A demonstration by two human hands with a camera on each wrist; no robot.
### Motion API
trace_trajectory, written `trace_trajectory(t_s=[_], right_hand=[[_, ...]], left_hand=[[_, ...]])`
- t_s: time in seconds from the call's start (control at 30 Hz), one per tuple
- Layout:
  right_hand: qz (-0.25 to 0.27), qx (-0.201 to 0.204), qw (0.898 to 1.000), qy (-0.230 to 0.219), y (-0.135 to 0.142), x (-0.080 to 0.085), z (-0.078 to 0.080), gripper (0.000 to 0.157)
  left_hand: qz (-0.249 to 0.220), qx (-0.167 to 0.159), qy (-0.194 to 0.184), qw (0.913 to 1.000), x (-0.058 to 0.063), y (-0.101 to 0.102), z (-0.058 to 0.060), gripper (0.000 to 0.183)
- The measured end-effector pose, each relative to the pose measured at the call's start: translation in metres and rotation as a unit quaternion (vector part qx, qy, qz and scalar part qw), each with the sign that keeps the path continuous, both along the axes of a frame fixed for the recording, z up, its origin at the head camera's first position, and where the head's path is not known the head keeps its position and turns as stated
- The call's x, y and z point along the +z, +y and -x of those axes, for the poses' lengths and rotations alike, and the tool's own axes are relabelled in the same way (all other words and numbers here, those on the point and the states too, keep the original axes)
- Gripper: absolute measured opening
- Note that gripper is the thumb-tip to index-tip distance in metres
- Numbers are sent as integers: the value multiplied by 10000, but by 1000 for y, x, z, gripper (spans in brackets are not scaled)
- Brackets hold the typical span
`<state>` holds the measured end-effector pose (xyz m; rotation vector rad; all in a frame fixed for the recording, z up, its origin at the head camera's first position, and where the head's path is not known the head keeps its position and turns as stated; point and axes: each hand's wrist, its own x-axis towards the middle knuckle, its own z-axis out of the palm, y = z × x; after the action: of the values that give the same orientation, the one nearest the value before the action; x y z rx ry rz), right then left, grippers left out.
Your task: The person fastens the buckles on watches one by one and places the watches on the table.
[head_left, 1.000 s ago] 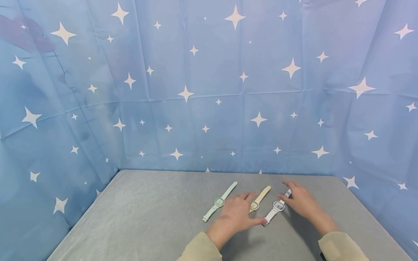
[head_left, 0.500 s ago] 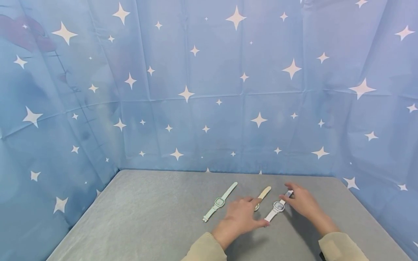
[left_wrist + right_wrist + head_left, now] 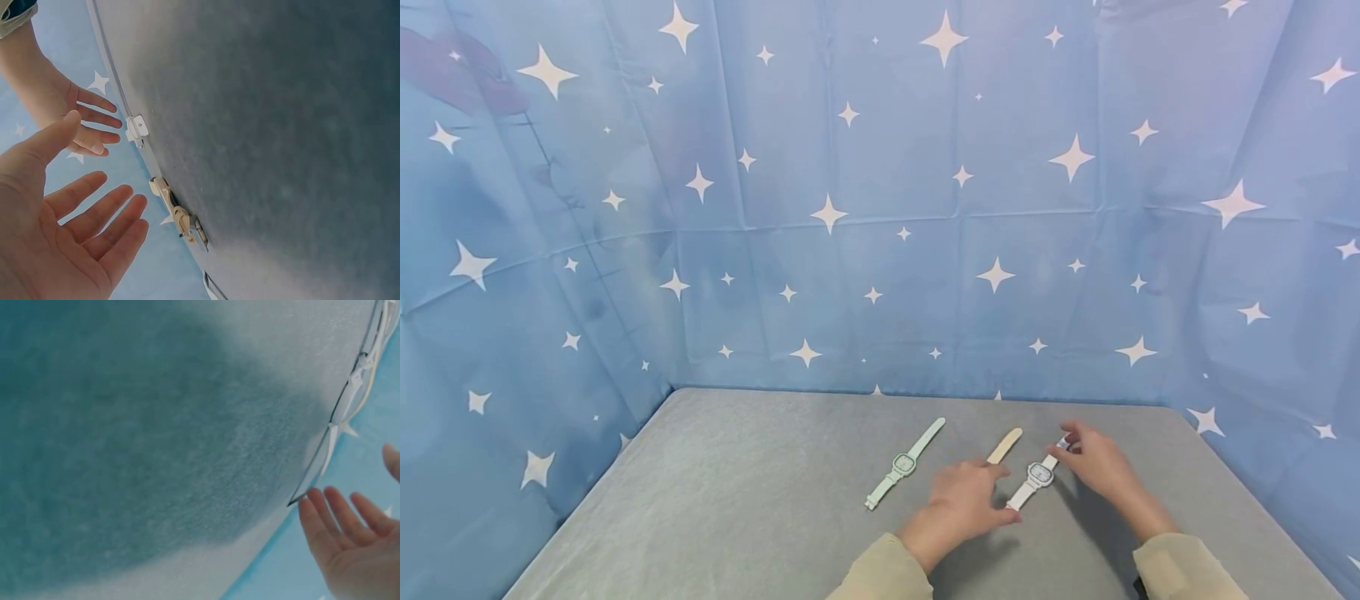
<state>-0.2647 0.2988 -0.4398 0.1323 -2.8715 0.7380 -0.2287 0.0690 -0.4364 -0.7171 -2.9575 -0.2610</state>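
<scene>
White watch (image 3: 1041, 475) lies between left hand (image 3: 964, 498) and right hand (image 3: 1101, 467), grips wide; yellow watch (image 3: 1005, 447) partly hidden.

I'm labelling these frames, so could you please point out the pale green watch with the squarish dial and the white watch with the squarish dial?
Pale green watch (image 3: 904, 464): head view, on its dial.
White watch (image 3: 1041, 475): head view, on its dial.

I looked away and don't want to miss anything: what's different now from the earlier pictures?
The left hand moved right and a little toward the person, so it now hides the yellow watch's face. The right hand's fingers shifted slightly right, near the white watch's far end. I can't see anything clearly gripped or let go. All three watches, including the green watch, stayed put.
</scene>
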Motion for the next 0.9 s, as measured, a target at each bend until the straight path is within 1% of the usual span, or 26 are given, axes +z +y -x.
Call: trace_trajectory(t_s=[0.13,0.47,0.67,0.9], right_hand=[[-1,-50,10000,-62,1,-1,1,57],[13,-173,9997,-146,2,1,2,54],[87,-199,9997,-118,3,0,2,48],[34,-233,9996,-184,4,-1,3,41]], left_hand=[[33,25,15,10000,-1,4,-1,54],[-51,-60,113,9999,-1,11,-1,42],[-164,-85,50,9998,-5,12,-1,33],[-216,-125,-60,9997,-5,13,-3,32]])
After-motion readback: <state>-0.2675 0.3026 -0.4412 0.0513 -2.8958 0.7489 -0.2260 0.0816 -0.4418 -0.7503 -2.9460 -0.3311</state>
